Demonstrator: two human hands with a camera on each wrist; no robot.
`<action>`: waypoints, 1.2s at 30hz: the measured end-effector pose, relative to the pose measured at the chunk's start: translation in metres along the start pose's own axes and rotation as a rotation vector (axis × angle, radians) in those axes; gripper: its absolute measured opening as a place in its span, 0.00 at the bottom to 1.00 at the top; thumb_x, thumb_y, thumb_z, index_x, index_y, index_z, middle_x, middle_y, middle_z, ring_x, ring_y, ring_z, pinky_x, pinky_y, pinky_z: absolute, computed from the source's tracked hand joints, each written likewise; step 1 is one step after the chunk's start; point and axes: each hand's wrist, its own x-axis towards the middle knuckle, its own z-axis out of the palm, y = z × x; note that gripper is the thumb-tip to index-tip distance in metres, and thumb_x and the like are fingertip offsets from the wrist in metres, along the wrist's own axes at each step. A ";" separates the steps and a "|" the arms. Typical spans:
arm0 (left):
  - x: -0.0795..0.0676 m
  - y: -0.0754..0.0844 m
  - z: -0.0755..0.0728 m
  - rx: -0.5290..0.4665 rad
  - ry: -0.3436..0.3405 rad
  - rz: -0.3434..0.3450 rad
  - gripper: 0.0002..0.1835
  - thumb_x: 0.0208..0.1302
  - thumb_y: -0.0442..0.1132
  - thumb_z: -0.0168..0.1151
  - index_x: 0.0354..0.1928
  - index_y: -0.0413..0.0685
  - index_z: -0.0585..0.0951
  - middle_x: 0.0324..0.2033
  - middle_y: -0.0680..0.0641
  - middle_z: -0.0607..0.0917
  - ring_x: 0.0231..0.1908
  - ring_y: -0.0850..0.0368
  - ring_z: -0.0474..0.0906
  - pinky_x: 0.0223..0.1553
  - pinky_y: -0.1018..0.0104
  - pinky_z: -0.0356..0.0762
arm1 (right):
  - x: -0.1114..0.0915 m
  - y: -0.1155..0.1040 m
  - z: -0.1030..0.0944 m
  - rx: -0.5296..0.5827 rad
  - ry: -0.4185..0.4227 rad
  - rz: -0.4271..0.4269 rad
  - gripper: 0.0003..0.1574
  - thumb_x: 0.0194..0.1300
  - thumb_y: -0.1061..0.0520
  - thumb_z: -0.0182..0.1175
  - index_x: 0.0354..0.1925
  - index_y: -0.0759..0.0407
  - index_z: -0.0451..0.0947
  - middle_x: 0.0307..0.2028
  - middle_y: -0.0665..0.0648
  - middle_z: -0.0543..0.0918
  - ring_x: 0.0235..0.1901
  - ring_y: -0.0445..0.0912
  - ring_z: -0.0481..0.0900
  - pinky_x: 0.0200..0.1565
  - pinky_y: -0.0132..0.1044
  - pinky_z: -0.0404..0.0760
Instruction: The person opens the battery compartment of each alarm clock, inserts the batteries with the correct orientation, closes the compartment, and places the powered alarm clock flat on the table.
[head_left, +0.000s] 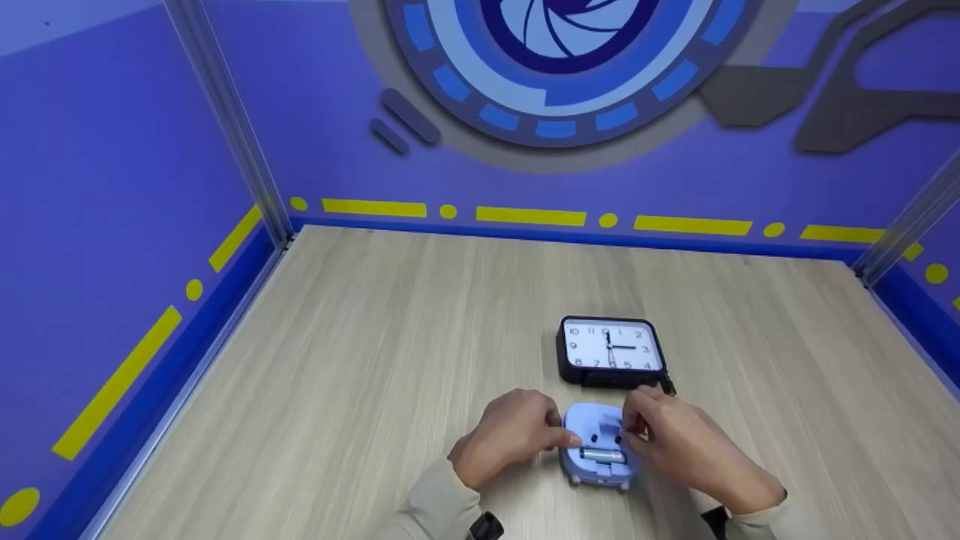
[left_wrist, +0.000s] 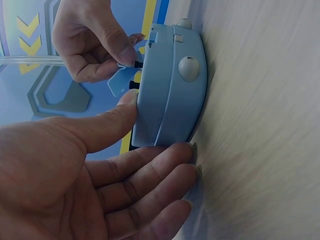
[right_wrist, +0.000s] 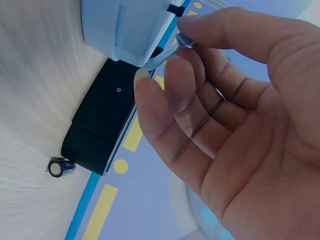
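A small light-blue alarm clock (head_left: 586, 417) lies with its back up near the front of the table, and a battery (head_left: 602, 455) shows in its uncovered compartment. My left hand (head_left: 514, 429) holds the clock at its left edge, thumb on the back and fingers against the side. Over the clock's right side, my right hand (head_left: 694, 450) pinches a thin blue battery cover (left_wrist: 120, 82) between thumb and fingers. Two black knobs stick up from the clock's back; the left wrist view shows the cover beside them. The clock's face is hidden.
Just behind the blue clock lies a black rectangular clock (head_left: 611, 346), its white dial facing up. A loose battery (right_wrist: 61, 168) rests on the table beside it. Purple panels (head_left: 337, 150) stand around the wooden table (head_left: 360, 337) at the back and sides.
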 end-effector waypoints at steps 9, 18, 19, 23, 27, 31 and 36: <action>0.000 -0.001 0.000 0.004 -0.008 0.001 0.16 0.63 0.54 0.79 0.25 0.53 0.87 0.17 0.64 0.77 0.20 0.67 0.69 0.26 0.68 0.65 | 0.000 -0.001 0.000 -0.001 -0.011 0.008 0.20 0.57 0.69 0.75 0.31 0.49 0.75 0.32 0.42 0.74 0.31 0.36 0.74 0.31 0.36 0.77; 0.000 -0.001 0.000 0.008 -0.010 0.005 0.16 0.63 0.54 0.78 0.26 0.53 0.87 0.18 0.63 0.77 0.20 0.67 0.70 0.26 0.68 0.66 | 0.000 -0.002 0.000 0.007 -0.016 0.008 0.20 0.57 0.70 0.75 0.32 0.49 0.75 0.32 0.42 0.74 0.31 0.36 0.74 0.31 0.36 0.77; 0.000 -0.002 0.000 0.007 -0.009 0.007 0.16 0.63 0.54 0.79 0.26 0.53 0.87 0.17 0.63 0.77 0.20 0.67 0.70 0.25 0.68 0.65 | 0.000 -0.002 0.000 0.008 -0.009 0.002 0.20 0.57 0.70 0.75 0.31 0.49 0.75 0.31 0.42 0.74 0.31 0.36 0.74 0.31 0.36 0.77; 0.000 -0.002 0.001 0.003 -0.001 0.017 0.16 0.63 0.53 0.79 0.25 0.53 0.87 0.17 0.64 0.76 0.19 0.68 0.69 0.25 0.68 0.65 | 0.000 -0.002 0.001 0.014 0.008 -0.022 0.21 0.57 0.69 0.75 0.31 0.49 0.75 0.31 0.41 0.73 0.30 0.35 0.73 0.30 0.36 0.76; 0.000 -0.002 0.001 -0.004 -0.003 0.012 0.16 0.63 0.53 0.79 0.26 0.52 0.87 0.17 0.63 0.76 0.19 0.68 0.69 0.25 0.69 0.65 | 0.000 -0.003 0.002 0.018 0.007 -0.031 0.21 0.57 0.69 0.75 0.31 0.49 0.74 0.31 0.41 0.73 0.30 0.35 0.72 0.30 0.36 0.75; 0.000 -0.002 0.001 -0.002 -0.005 0.007 0.16 0.63 0.54 0.79 0.26 0.52 0.87 0.17 0.63 0.76 0.19 0.68 0.70 0.25 0.68 0.65 | 0.000 -0.005 0.001 0.017 -0.010 -0.021 0.21 0.57 0.69 0.76 0.31 0.49 0.75 0.32 0.42 0.74 0.30 0.36 0.73 0.30 0.36 0.76; 0.001 0.000 0.000 -0.005 -0.011 -0.002 0.16 0.63 0.55 0.78 0.27 0.53 0.87 0.18 0.63 0.77 0.19 0.67 0.69 0.25 0.68 0.65 | 0.000 -0.006 0.002 0.011 -0.017 -0.023 0.21 0.57 0.68 0.78 0.31 0.49 0.75 0.32 0.42 0.74 0.30 0.36 0.73 0.31 0.36 0.76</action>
